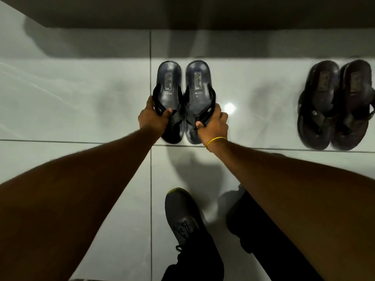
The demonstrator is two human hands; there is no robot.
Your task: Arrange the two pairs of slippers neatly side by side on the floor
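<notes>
You're looking down at a glossy pale tiled floor (pixel 81 110) with dark grout lines. A dark blue pair of slippers (pixel 183 98) sits on it side by side, heels away from you, just right of the lengthwise grout line. Well apart at the right lies a brown pair (pixel 332 106), touching. Your grey sneaker (pixel 183 216) is planted nearer you.

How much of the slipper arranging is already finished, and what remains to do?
Done: the brown pair lies together on the floor at the right. In hand: the left hand and the right hand each grip one slipper of the dark blue pair, held close together and parallel. Left: a wide gap of tile separates the pairs, so the blue pair probably needs moving closer.
</notes>
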